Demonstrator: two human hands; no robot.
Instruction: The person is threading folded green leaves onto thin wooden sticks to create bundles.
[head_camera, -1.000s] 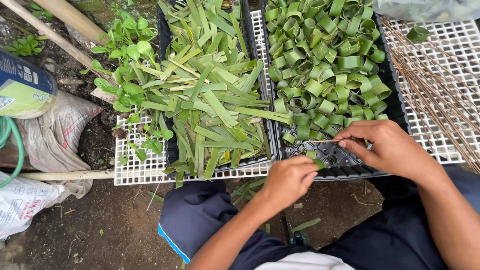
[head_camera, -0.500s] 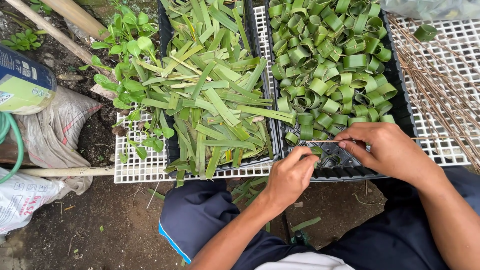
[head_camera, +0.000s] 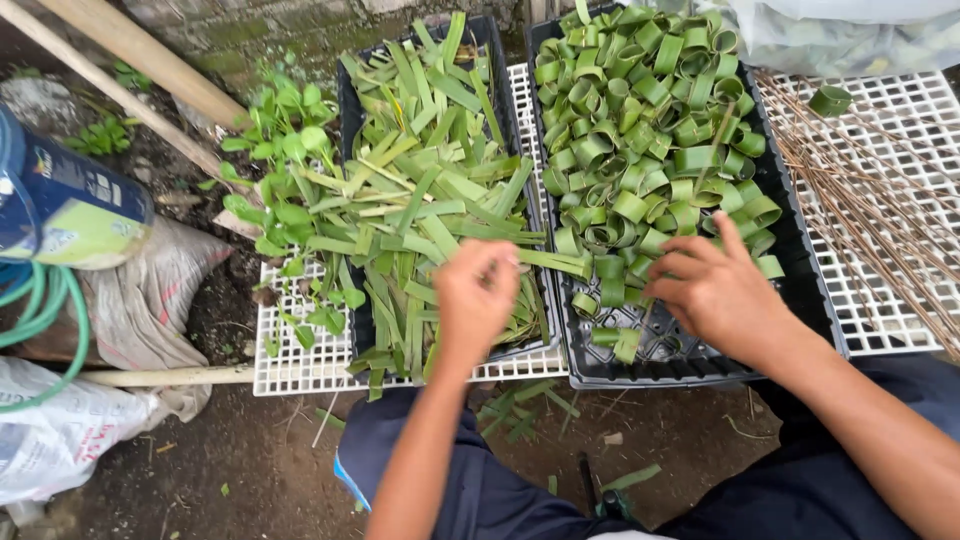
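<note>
Two black trays stand side by side on white lattice panels. The left tray (head_camera: 350, 120) holds a loose heap of flat green leaf strips (head_camera: 420, 220), too many and too overlapped to count. The right tray (head_camera: 800, 250) holds several dozen rolled leaf rings (head_camera: 640, 130), piled toward its far end, with bare mesh at its near edge. One more ring (head_camera: 830, 100) lies alone on the right lattice panel (head_camera: 900, 290), beside a bundle of thin brown sticks (head_camera: 860, 200).

The left hand (head_camera: 478, 295) is curled shut over the near right corner of the left tray, pinching the end of a leaf strip (head_camera: 550, 262). The right hand (head_camera: 715, 290) rests half open, fingers spread, on the rings at the right tray's near edge.

Half a second ago both hands were close together at the right tray's near edge; now the left hand has crossed to the strip heap.
</note>
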